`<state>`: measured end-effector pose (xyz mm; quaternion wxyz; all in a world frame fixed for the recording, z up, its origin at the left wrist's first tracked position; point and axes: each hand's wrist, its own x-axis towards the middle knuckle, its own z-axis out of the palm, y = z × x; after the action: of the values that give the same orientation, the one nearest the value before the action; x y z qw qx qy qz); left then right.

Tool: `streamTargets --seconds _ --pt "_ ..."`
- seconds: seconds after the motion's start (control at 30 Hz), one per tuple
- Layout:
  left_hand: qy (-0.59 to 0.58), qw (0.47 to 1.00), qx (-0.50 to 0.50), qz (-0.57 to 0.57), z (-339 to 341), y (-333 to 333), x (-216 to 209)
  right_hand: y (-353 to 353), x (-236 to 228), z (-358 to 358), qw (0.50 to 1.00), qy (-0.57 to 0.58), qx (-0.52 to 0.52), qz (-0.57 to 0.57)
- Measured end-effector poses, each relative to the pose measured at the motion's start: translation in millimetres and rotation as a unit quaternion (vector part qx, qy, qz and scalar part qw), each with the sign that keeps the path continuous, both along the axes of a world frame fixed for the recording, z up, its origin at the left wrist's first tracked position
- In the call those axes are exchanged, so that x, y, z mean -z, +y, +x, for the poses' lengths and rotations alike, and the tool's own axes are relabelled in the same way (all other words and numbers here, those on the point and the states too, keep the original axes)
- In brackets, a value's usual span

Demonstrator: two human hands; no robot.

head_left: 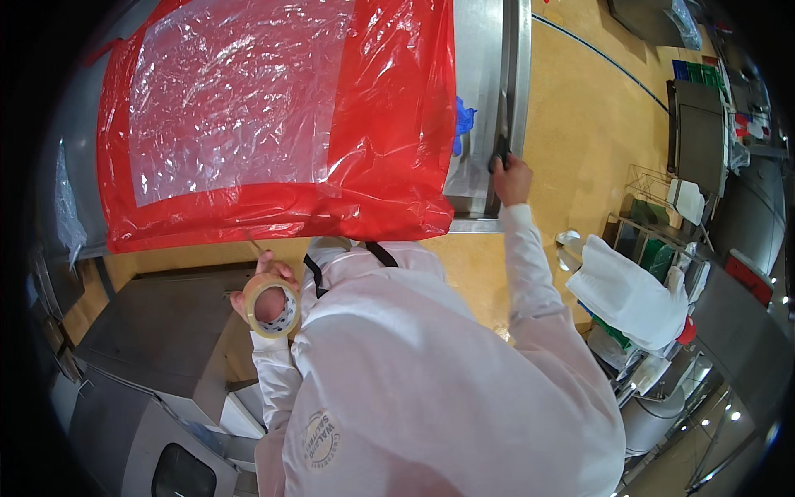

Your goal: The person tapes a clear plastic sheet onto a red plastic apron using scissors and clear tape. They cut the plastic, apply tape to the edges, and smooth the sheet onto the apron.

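Observation:
A roll of clear tape (288,320) is in my left hand (272,267), just off the near edge of the table. That hand's fingers are curled at the ring, and its palm shows through the hole. My right hand (513,180) is closed around the black handle of a knife (502,147) at the table's right edge. The thin blade points away from me along the raised metal rim. Left of it, a large red plastic sheet (389,108) covers most of the table, its near side hanging at the edge. Wrinkled clear film (236,108) lies over the red plastic.
A crumpled blue glove (464,124) pokes out beside the red plastic on the metal table (484,74). Clear plastic (68,207) lies at the table's left. Grey metal cabinets (157,323) stand low on the left. To the right is a cart (654,236) with white cloth (625,290).

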<state>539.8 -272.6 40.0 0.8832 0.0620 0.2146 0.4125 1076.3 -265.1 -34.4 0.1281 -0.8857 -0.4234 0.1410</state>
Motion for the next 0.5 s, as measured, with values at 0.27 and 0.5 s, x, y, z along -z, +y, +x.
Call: streamTargets --seconds 0.27,0.5 --pt "0.136 0.990 -0.013 -0.025 7 -9 -45 56 10 -25 0.977 -0.004 0.050 0.207" --pt "0.143 0.987 -0.068 -0.018 -22 -61 -55 -15 46 -115 0.944 -0.028 -0.329 -0.024"
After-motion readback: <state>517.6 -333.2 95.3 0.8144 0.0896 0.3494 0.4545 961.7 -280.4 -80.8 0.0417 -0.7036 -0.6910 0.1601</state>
